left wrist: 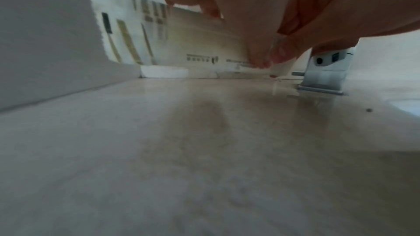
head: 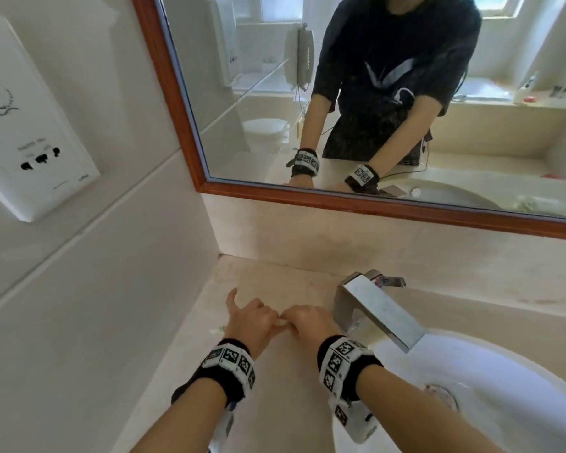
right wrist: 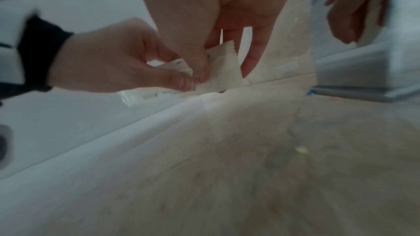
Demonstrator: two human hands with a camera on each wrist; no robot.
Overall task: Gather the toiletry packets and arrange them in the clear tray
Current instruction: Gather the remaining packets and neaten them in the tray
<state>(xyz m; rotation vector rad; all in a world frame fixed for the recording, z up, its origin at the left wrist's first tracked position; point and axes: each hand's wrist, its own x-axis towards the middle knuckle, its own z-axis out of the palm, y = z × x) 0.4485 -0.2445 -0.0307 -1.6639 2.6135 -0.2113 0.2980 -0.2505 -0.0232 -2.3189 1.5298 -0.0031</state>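
Over the beige countertop, left of the faucet, my two hands meet. The left hand and the right hand both pinch white toiletry packets. In the right wrist view a white packet with a serrated edge sits under my right thumb. My left thumb pinches a flat printed packet just below it. The left wrist view shows a printed white packet close up, with fingertips on its lower edge. No clear tray is in view.
A chrome faucet stands just right of my hands, with the white sink basin beyond it. A tiled wall closes the left side. A wood-framed mirror hangs behind the counter, and a white dispenser is on the wall.
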